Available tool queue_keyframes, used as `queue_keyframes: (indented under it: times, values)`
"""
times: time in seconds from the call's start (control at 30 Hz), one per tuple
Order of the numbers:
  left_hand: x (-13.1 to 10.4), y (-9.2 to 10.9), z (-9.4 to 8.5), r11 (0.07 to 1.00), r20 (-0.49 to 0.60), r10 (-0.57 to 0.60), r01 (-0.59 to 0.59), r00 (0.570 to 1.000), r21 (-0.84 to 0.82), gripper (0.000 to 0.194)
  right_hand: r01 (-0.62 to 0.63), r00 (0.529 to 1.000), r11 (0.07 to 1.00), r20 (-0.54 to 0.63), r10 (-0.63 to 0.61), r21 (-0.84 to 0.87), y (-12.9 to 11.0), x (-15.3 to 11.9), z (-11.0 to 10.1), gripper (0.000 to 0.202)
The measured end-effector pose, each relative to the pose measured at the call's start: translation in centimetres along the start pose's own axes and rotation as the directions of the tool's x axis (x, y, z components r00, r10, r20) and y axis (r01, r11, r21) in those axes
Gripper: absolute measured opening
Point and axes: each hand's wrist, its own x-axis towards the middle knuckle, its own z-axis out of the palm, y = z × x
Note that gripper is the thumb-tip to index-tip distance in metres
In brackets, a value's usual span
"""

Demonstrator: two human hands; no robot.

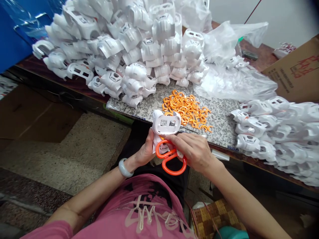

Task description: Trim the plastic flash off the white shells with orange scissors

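Clock positions taken from the white housing (163, 131) in hand, 12 pointing to the far side.

Hands: left hand (145, 153) curled round the housing's left flank, thumb raised along it, fingers mostly closed. Right hand (195, 151) meets it at 4 o'clock, fingers bent and nearly closed on the orange-red scissors (169, 154), both loops showing below the grip; blades not clearly visible. A second white piece sits under the housing, a bit of orange between the two.

Edges: the near edge of the speckled slab (221, 124) runs beneath and past the housing, dropping toward 4 o'clock; both hands are on the wearer's side of it. Orange clips (185, 109) lie loose at 1 o'clock, near the housing. Widest bare slab at 3 o'clock — between clips and the right-hand stack (276, 129). Only a narrow strip at 11, hemmed by the large pile of housings (132, 43), which spans 10 to 1. Clear plastic bags (231, 79) at 2.

Writing: carton (296, 71), 2 to 3 o'clock, bears red marks and small dark print, illegible here. Small dark labels on several housings, too small to read. Pink shirt (139, 215) at 6 o'clock: pale looping script, wording uncertain.
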Motion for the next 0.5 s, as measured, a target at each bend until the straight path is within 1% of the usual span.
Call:
queue_keyframes:
  times: [0.13,0.2,0.27,0.33,0.4,0.5]
  values:
    - [-0.1,0.0,0.3,0.998,0.058,0.028,-0.031,0.998,0.045,0.060,-0.017,0.994,0.987,-0.106,0.035,0.160,0.1,-0.2,0.8,0.022]
    - [-0.1,-0.1,0.4,0.998,0.094,0.031,-0.036,0.995,0.056,0.062,-0.016,0.990,0.980,-0.137,0.044,0.197,0.0,-0.4,1.1,0.019]
    - [-0.1,-0.1,0.4,0.998,0.120,0.024,-0.029,0.993,0.048,0.066,-0.018,0.988,0.980,-0.148,0.048,0.199,-0.1,-0.7,1.1,0.019]
    - [-0.2,-0.1,0.4,0.998,0.145,0.026,-0.035,0.989,0.059,0.068,-0.025,0.990,0.983,-0.133,0.050,0.182,-0.2,-1.1,0.9,0.024]
    - [-0.4,0.0,0.4,0.993,0.160,0.028,-0.046,0.987,0.113,0.068,-0.025,0.995,0.986,-0.091,0.041,0.167,-0.2,-1.5,0.6,0.030]
    - [-0.5,0.2,0.3,0.982,0.145,0.018,-0.044,0.989,0.182,0.071,-0.010,0.999,0.989,-0.038,0.016,0.148,-0.3,-1.9,0.3,0.042]
